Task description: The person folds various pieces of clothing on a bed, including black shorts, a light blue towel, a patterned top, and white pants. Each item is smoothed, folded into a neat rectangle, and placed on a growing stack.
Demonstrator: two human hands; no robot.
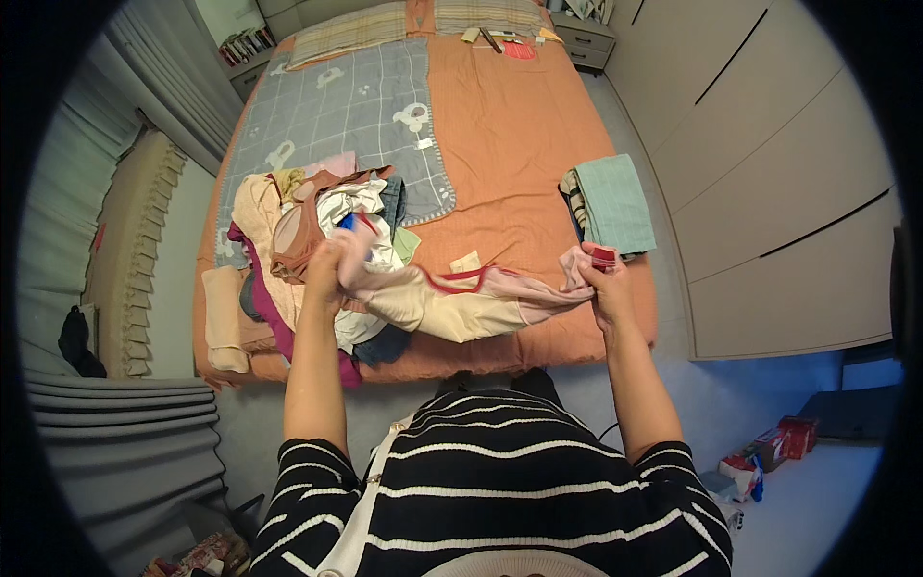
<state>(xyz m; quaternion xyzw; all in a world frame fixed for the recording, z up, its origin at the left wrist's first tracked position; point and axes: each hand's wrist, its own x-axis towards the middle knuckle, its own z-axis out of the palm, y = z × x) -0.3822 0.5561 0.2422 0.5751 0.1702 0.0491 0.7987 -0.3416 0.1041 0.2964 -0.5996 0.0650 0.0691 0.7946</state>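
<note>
Stretched sideways between two bare hands, above the near edge of a bed [519,125] covered in orange: a cream and pale pink garment [460,313] with red trim, sagging toward its middle. Clasped around one pink end, next to a jumble of laundry: the fingers of the left hand [325,273]. Bunched, turned upward and blurred at that end. Closed on the opposite pink end, with a patch of red showing above: the fingers of the right hand [608,290].

Heaped behind and around the left hand: a clothes pile [385,216], with a brown bra [300,236] among white, peach and magenta pieces. Laid on the left edge of the bed, just beside the heap: a folded peach cloth [224,317]. Stacked beyond the right hand, well apart from the heap: a folded teal cloth [617,197] on top of darker patterned fabric.

Spread over the far left part of the bed: a grey checked blanket [336,106] with white animal figures. Set at the head: plaid pillows [351,37]. Lining the right side of the room: a pale wardrobe [769,163]. Worn in the foreground: a black top [519,471] with white stripes, crossed by a pale strap [361,514].
</note>
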